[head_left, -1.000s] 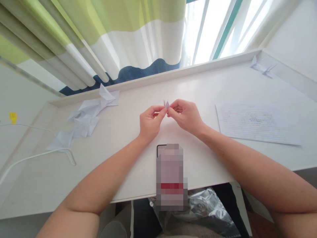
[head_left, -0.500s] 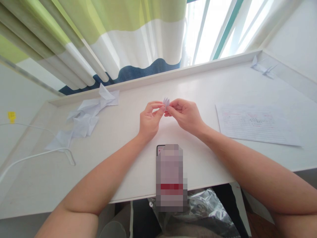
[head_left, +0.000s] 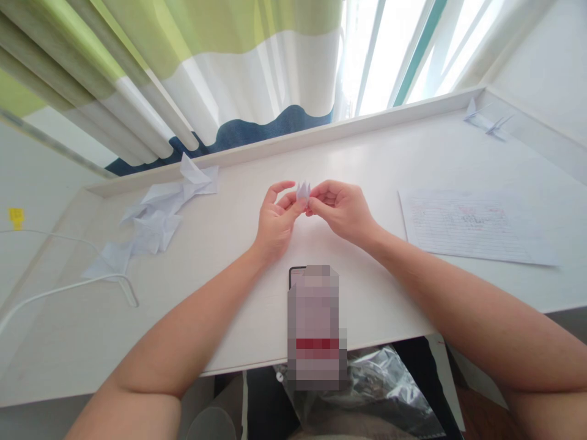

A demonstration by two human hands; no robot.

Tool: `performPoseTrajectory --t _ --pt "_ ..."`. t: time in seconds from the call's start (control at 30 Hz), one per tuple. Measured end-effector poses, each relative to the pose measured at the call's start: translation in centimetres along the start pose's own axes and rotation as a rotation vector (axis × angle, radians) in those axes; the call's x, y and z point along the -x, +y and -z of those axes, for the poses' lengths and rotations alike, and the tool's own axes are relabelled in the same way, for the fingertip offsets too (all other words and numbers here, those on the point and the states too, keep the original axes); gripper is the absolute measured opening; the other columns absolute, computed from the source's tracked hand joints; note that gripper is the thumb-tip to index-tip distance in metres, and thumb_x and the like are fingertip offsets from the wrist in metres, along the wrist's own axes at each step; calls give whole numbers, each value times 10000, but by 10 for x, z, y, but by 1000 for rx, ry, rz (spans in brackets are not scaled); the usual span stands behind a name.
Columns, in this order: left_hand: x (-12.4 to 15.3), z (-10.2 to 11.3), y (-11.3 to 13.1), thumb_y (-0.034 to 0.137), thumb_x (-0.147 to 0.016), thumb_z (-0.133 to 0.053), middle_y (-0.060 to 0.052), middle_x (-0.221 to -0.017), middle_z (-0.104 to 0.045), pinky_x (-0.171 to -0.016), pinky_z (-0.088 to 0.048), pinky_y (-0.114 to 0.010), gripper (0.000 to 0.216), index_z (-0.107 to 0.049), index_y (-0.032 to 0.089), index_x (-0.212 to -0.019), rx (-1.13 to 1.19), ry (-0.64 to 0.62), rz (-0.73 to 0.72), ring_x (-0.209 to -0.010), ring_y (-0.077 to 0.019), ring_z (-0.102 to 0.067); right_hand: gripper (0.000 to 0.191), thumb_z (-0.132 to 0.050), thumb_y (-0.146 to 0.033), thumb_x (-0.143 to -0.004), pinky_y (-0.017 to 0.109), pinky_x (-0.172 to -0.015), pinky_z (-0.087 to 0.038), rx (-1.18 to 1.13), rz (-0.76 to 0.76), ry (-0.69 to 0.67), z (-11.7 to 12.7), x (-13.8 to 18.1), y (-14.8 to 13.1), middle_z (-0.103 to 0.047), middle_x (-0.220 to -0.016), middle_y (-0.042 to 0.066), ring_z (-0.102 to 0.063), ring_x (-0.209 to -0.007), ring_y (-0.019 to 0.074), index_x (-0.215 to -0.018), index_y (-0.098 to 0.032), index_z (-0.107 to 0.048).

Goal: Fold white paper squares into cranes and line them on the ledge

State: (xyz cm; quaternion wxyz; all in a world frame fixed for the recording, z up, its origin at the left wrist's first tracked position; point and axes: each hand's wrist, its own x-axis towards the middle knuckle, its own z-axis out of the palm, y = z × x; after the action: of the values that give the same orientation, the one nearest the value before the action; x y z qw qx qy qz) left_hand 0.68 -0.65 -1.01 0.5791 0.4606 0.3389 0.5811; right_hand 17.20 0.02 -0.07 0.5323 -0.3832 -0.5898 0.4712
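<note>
White desk (head_left: 220,256): the work sits mid-desk, btwn far edge & phone (head_left: 314,327) at near edge. L hand (head_left: 274,223) & R hand (head_left: 342,211) meet fingertip to fingertip, both equally near. The folded paper piece (head_left: 302,191) is pinched btwn them, L on its left w/ index lifted, R closed on its right. Its points stand up, toward far edge.
</note>
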Motion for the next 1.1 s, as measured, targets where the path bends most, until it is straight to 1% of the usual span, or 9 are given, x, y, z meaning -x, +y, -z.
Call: performPoseTrajectory --t 0.13,0.3,0.37,0.43,0.53,0.63,0.77,0.9,1.1 --pt "-2 2 -1 453 -720 -1028 -23 -988 -812 -890 -595 -371 482 -756 246 -1059 -16 -2 30 -887 -167 -729 273 -869 -411 -842 344 -635 -593 60 -2 10 3 -1 -3 -743 -734 3 -710 -650 161 -786 -219 -683" --pt "-3 2 -2 452 -701 -1036 -26 -944 -821 -879 -603 -356 448 -789 214 -989 -75 44 -5 -833 -146 -734 374 -891 -427 -832 312 -553 -517 132 -19 42 5 -2 -4 -682 -678 -20 -675 -583 148 -745 -231 -585" --pt "-3 2 -2 439 -694 -1041 -16 -898 -814 -871 -608 -353 458 -786 213 -1001 -85 81 -17 -823 -148 -745 345 -869 -455 -859 323 -587 -547 107 -21 8 4 -2 -3 -694 -721 -20 -687 -612 150 -811 -229 -612" --pt "-3 2 -3 436 -696 -1038 -13 -876 -813 -866 -610 -352 456 -780 209 -995 -94 123 -23 -821 -152 -754 314 -849 -479 -883 360 -689 -604 72 -5 -46 3 -2 -1 -736 -799 1 -723 -708 168 -895 -222 -668" --pt "-2 3 -3 448 -669 -1046 -22 -872 -824 -860 -614 -362 464 -774 198 -949 -79 164 5 -795 -155 -758 366 -876 -552 -859 404 -790 -640 16 9 -79 1 -2 0 -767 -848 19 -743 -792 190 -913 -222 -726" --pt "-3 3 -3 456 -641 -1056 -26 -881 -835 -879 -618 -386 480 -770 193 -922 -33 165 51 -788 -163 -765 443 -913 -631 -796 415 -792 -655 -44 -8 -68 2 -3 0 -773 -832 15 -739 -781 194 -881 -229 -746" --pt "-2 2 -1 454 -638 -1057 -20 -885 -837 -930 -619 -404 467 -768 194 -898 24 107 116 -823 -168 -782 476 -942 -651 -743 400 -777 -649 -50 0 -50 6 -6 2 -772 -843 20 -731 -806 197 -850 -228 -751" --pt "-1 0 0 446 -627 -1064 -42 -958 -860 -928 -612 -388 504 -791 208 -978 -1 86 102 -895 -188 -802 395 -901 -595 -816 386 -764 -619 11 51 -6 8 -6 5 -744 -861 20 -710 -836 195 -845 -232 -749" --pt "-2 -2 1 480 -613 -1069 -38 -878 -847 -892 -608 -362 526 -791 188 -951 -50 100 52 -818 -170 -784 310 -864 -517 -878 414 -796 -616 -5 82 9 5 -5 4 -755 -850 19 -729 -816 197 -848 -234 -741"
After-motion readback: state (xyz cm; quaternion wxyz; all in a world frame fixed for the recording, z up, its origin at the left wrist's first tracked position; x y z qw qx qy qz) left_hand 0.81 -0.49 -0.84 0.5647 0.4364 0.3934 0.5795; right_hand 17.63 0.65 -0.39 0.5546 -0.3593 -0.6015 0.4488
